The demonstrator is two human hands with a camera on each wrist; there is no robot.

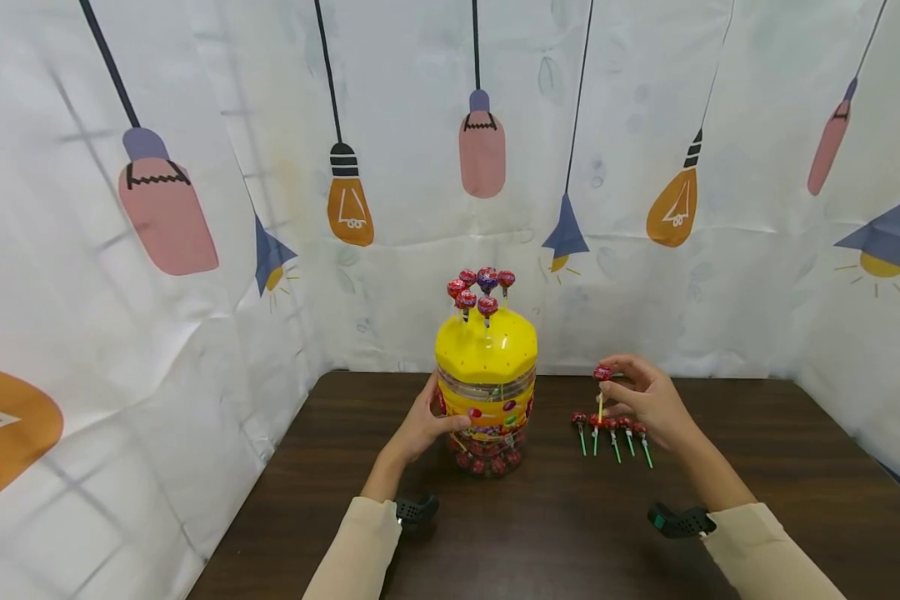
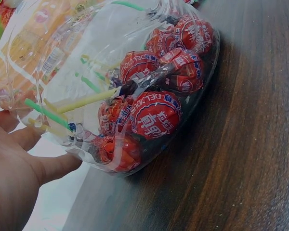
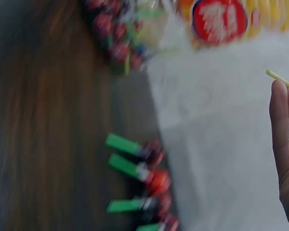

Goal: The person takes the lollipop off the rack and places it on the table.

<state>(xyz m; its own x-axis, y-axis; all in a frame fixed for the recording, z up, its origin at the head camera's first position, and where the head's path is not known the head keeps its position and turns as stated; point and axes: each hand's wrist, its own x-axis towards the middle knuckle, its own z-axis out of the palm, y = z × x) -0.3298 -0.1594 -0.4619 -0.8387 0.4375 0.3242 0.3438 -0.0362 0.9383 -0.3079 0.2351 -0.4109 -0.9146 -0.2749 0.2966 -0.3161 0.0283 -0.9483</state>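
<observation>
A clear candy jar (image 1: 487,429) with a yellow lid (image 1: 487,346) stands upright on the table. My left hand (image 1: 423,425) grips its left side, thumb across the front. Red-wrapped lollipops (image 2: 156,115) show through the jar's clear bottom in the left wrist view. Several more lollipops (image 1: 487,306) stand upright in the top of the lid. To the right of the jar, my right hand (image 1: 648,404) pinches a red lollipop (image 1: 602,373), head up, its yellow stick (image 3: 281,80) pointing down. Just below that hand, green-stick lollipops (image 1: 613,425) lie in a row.
The dark wooden table (image 1: 540,533) reaches back to a white curtain (image 1: 420,317) printed with hanging lamps. Dark bands (image 1: 678,521) sit on both wrists beside the cream sleeves (image 1: 765,550).
</observation>
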